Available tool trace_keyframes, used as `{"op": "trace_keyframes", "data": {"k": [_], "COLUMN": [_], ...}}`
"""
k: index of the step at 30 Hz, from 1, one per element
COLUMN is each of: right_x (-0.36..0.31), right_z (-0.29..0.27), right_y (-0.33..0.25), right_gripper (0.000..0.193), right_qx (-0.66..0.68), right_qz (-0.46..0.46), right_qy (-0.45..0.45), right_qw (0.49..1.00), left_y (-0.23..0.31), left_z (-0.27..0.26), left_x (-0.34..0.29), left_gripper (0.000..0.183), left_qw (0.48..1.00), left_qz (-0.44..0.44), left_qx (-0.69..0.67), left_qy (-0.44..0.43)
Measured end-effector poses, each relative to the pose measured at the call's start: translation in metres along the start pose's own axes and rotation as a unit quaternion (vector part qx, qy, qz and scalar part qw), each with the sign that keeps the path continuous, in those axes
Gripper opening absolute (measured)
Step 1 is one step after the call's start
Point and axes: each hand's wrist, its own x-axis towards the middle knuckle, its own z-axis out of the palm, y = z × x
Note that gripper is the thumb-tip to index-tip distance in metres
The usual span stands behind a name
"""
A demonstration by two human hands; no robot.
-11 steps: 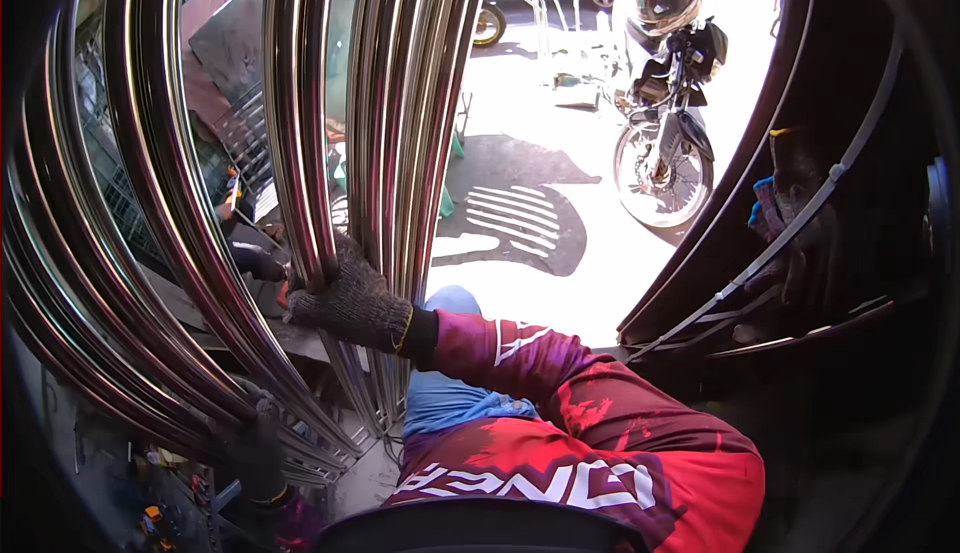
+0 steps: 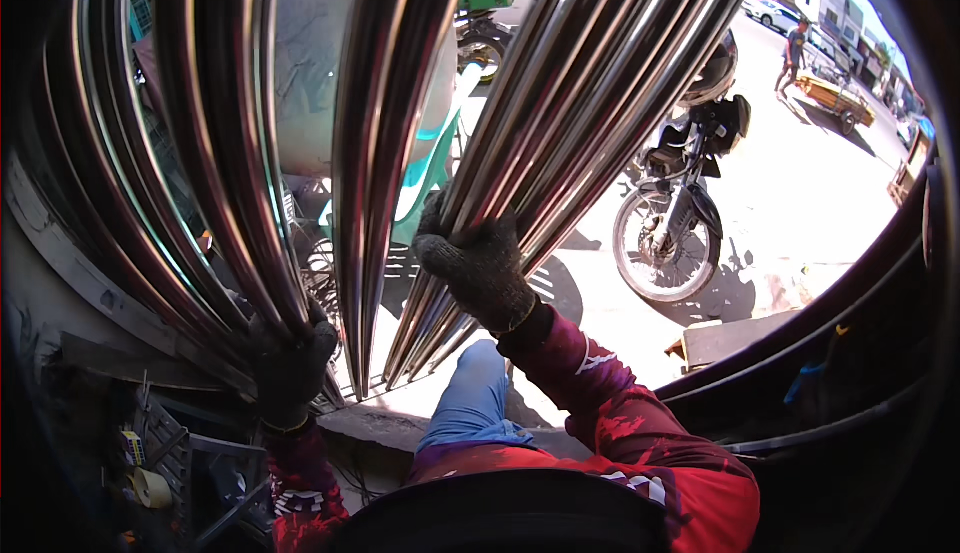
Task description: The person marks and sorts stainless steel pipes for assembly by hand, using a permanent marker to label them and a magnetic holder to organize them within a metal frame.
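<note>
Long, shiny metal tubes stand fanned out in front of me, curving in the wide view. My right hand (image 2: 480, 265), in a dark knitted glove, is closed round a thick bundle of tubes (image 2: 570, 123) that leans to the upper right. Lower on the left, my gloved left hand (image 2: 290, 365) is wrapped round another group of tubes (image 2: 222, 163). Between these groups stands a separate narrow bunch of tubes (image 2: 380, 123), touched by neither hand as far as I can see. My left fingers are partly hidden in shadow.
Beyond the tubes a motorcycle (image 2: 665, 218) is parked on sunlit ground. A person (image 2: 793, 53) walks by a wooden cart (image 2: 830, 95) at the far right. A roll of tape (image 2: 152, 489) and metal racks (image 2: 165, 443) fill the shaded lower left. Green chairs (image 2: 428, 188) stand behind the tubes.
My right hand has moved right with its bundle, which now leans to the right, apart from the narrow bunch. My left hand has come up and rightward. The view has shifted too.
</note>
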Motion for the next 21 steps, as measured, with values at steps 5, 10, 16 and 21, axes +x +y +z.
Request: {"op": "trace_keyframes", "data": {"k": [5, 10, 16, 21], "right_x": [0.086, 0.138, 0.233, 0.295], "right_z": [-0.092, -0.168, -0.198, -0.247], "right_y": [-0.004, -0.023, -0.096, -0.123], "right_gripper": [0.024, 0.039, 0.066, 0.069], "right_qx": [0.019, -0.049, -0.119, -0.229], "right_qz": [0.046, 0.024, -0.060, -0.154], "right_qy": [0.159, 0.257, 0.388, 0.386], "right_qw": [0.986, 0.965, 0.912, 0.880], "left_y": [0.018, 0.051, 0.124, 0.192], "left_z": [0.114, 0.195, 0.236, 0.254], "left_x": [0.170, 0.266, 0.403, 0.497], "left_gripper": [0.038, 0.057, 0.062, 0.030], "left_qw": [0.950, 0.932, 0.877, 0.828], "left_qz": [0.049, 0.190, 0.318, 0.265], "left_qx": [-0.282, -0.292, -0.339, -0.466], "left_qy": [-0.126, -0.100, -0.117, -0.162]}}
